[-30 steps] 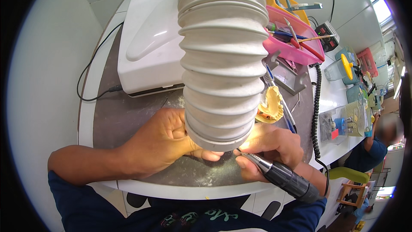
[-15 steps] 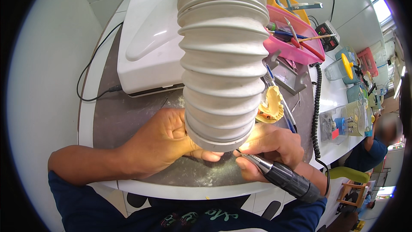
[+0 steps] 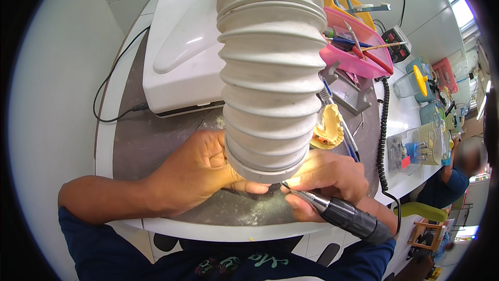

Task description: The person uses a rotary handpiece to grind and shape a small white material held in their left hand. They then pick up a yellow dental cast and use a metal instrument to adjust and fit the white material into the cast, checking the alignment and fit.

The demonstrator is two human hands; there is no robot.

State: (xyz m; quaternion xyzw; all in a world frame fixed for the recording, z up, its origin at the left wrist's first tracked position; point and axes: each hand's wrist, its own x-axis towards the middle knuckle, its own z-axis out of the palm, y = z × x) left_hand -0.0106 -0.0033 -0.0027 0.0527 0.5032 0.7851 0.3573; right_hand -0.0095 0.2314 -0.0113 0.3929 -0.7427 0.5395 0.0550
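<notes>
In my right hand (image 3: 332, 177) is a black and silver rotary handpiece (image 3: 345, 216), gripped like a pen. Its thin tip points left, under the lower rim of a ribbed white hose (image 3: 273, 83). My left hand (image 3: 208, 164) is closed, with fingers curled beneath that same rim; whatever they pinch is hidden behind the hose. Both hands are close together, just above the dark mat (image 3: 156, 148). Pale dust (image 3: 254, 213) lies on the mat below them. Beyond my right hand sits a yellowish dental cast (image 3: 328, 127) with teeth along its edge.
A white machine (image 3: 182, 52) stands behind my left hand. At the back right are a pink tray (image 3: 358, 36) of tools and a grey holder (image 3: 353, 94). A coiled black cord (image 3: 383, 140) runs along the right. Farther off are plastic baskets (image 3: 431, 143) and a seated person (image 3: 442, 187).
The handpiece tip and my right fingers have shifted very slightly. The hose appears a few pixels further right and up. My left hand keeps almost the same place.
</notes>
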